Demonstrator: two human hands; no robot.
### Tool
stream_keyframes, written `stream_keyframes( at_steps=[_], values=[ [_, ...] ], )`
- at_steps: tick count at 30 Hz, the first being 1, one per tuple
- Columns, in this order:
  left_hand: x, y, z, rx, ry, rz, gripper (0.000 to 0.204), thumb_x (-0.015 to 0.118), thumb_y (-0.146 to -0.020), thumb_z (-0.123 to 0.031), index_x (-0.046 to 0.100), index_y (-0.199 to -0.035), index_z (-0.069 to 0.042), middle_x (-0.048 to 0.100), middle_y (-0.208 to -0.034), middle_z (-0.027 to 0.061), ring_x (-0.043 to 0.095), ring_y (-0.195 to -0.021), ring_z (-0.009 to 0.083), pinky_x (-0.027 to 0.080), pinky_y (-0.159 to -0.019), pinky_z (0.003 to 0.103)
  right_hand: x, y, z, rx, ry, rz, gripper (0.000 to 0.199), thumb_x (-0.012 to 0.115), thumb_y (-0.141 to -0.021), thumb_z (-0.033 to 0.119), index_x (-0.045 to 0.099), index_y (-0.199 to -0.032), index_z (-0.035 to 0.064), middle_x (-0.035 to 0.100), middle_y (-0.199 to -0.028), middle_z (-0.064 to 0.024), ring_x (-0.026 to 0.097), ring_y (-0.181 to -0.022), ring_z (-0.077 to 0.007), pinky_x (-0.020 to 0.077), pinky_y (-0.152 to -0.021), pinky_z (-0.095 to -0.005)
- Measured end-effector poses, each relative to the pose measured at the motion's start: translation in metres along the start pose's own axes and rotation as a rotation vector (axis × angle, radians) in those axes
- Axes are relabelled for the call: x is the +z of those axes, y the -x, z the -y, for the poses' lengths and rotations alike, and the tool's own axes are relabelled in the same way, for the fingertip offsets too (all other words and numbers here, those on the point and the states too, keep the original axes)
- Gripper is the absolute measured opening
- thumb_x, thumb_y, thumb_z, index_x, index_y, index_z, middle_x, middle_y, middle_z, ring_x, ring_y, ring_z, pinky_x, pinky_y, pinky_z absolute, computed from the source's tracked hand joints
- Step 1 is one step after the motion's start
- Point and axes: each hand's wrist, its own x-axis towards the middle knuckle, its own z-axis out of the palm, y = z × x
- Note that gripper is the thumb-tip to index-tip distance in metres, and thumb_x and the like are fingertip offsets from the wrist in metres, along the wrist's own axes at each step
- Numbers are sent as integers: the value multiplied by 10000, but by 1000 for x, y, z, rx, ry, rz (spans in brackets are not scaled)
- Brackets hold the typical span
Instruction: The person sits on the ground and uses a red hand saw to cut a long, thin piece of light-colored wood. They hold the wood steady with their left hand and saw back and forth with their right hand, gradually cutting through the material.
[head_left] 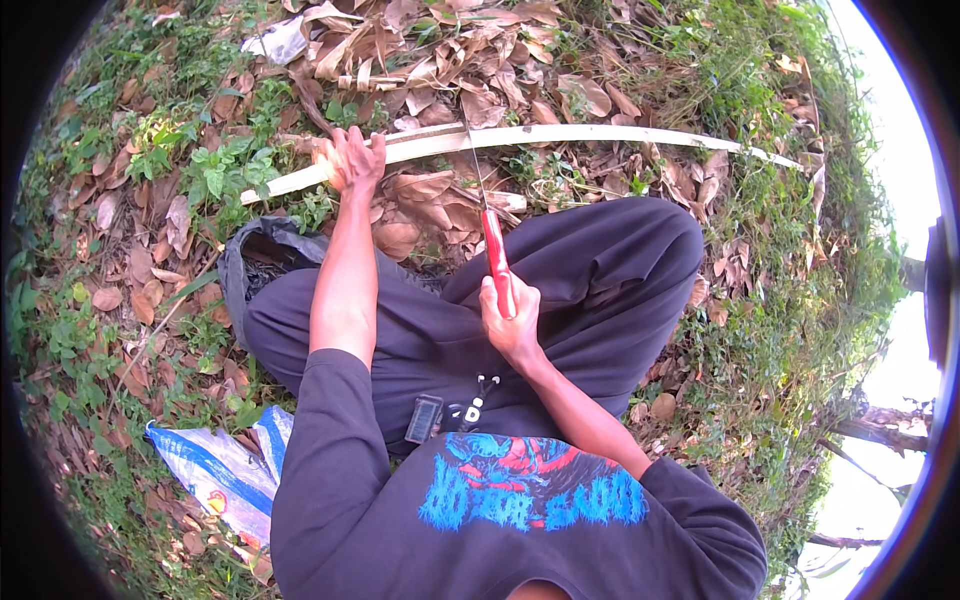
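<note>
A long, pale strip of split wood or bamboo (600, 133) lies crosswise in front of my folded legs, with its right end reaching far out over the leaves. My left hand (352, 163) grips it near its left end, fingers over the top. In my right hand (511, 318) is a knife with a red handle (496, 250), held above my lap. Its thin, dark blade points away from me and crosses the strip to the right of my left hand. Whether the edge cuts into the strip I cannot tell.
Dry brown leaves (430, 60) and low green plants cover the ground. A dark, bag-like thing (250, 262) sits by my left knee. A blue-and-white plastic sack (215, 465) lies at my left side. A small dark device (425, 418) rests on my lap.
</note>
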Motion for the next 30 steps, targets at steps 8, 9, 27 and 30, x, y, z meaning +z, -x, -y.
stream_keyframes(
  at_steps=[8, 9, 27, 30],
  values=[
    [4, -2, 3, -13, -8, 21, 365, 624, -829, -405, 653, -908, -49, 596, -1015, 224, 568, -968, 422, 420, -856, 567, 27, -66, -13, -114, 32, -118, 251, 601, -934, 101, 520, -726, -14, 475, -527, -92, 442, -454, -133, 389, -466, -363],
    [3, -1, 3, -15, -25, 23, 369, 620, -830, -409, 652, -907, -50, 595, -1014, 225, 568, -969, 421, 419, -858, 566, 27, -57, -13, -80, 14, -104, 245, 602, -935, 97, 523, -731, -15, 478, -527, -91, 443, -450, -133, 392, -465, -359],
    [4, -4, 3, -50, -43, 62, 382, 601, -819, -439, 672, -885, -69, 624, -1014, 199, 589, -939, 410, 412, -845, 564, 25, -66, -14, -119, 58, -85, 236, 598, -930, 87, 519, -728, -4, 456, -523, -112, 405, -427, -191, 375, -455, -365],
    [3, -3, 2, -50, -37, 60, 387, 602, -821, -440, 677, -893, -67, 624, -1019, 208, 593, -945, 401, 421, -851, 556, 14, -13, -9, -35, -16, -24, 226, 596, -936, 69, 524, -735, -5, 467, -517, -87, 428, -416, -159, 377, -449, -344]
  ],
)
